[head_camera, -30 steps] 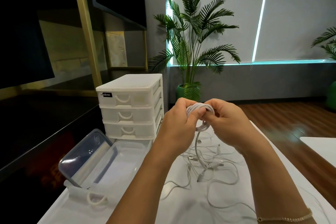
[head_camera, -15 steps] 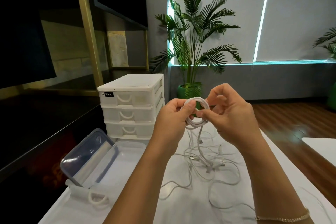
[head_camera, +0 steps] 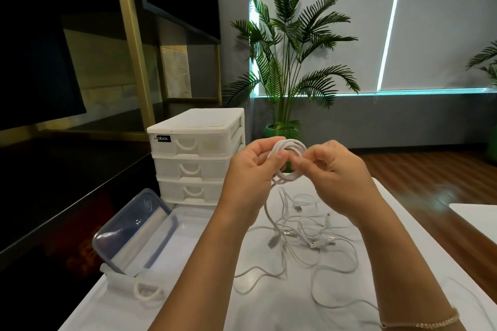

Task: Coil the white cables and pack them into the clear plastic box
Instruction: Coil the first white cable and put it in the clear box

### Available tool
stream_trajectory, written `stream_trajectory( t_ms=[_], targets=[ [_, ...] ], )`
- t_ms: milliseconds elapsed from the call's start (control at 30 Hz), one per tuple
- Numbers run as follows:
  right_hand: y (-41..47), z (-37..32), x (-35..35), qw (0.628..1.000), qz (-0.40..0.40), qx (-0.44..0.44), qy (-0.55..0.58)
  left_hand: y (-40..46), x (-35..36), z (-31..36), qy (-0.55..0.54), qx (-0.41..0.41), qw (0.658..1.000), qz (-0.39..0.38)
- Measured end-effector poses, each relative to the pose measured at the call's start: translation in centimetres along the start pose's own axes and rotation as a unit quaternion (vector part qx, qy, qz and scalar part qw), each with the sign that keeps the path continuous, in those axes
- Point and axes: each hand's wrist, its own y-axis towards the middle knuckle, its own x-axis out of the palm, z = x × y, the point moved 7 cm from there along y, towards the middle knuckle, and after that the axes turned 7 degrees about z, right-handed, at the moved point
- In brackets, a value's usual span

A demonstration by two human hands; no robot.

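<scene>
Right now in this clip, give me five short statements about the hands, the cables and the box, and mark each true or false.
1. Both hands, left hand and right hand, hold one white cable coil. True.
2. The clear plastic box already holds several coiled cables. False: no cable shows inside it.
3. Loose white cables lie tangled on the white table. True.
4. The box's lid is snapped shut on it. False: the lid leans open at the box's left side.
5. The white drawer unit stands on the table's right edge. False: it stands at the far left, behind the box.
</scene>
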Motion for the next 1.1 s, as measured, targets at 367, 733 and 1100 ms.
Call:
stream_trajectory(
  t_ms=[367, 733, 1100],
  targets=[
    [-0.3, 1.5, 1.1, 0.980, -0.016, 0.105, 0.169, -0.2, -0.6, 0.8, 0.265, 0.162, 0.947, 0.078],
    [-0.2, 1.0, 1.0, 0.985, -0.006, 0.057, 0.160, 0.2, -0.9, 0.2, 0.368, 0.214, 0.901, 0.085],
    [-0.1, 1.4, 1.0, 0.975, 0.037, 0.066, 0.207, -0.5, -0.5, 0.6, 0.375, 0.258, 0.886, 0.092]
  ],
)
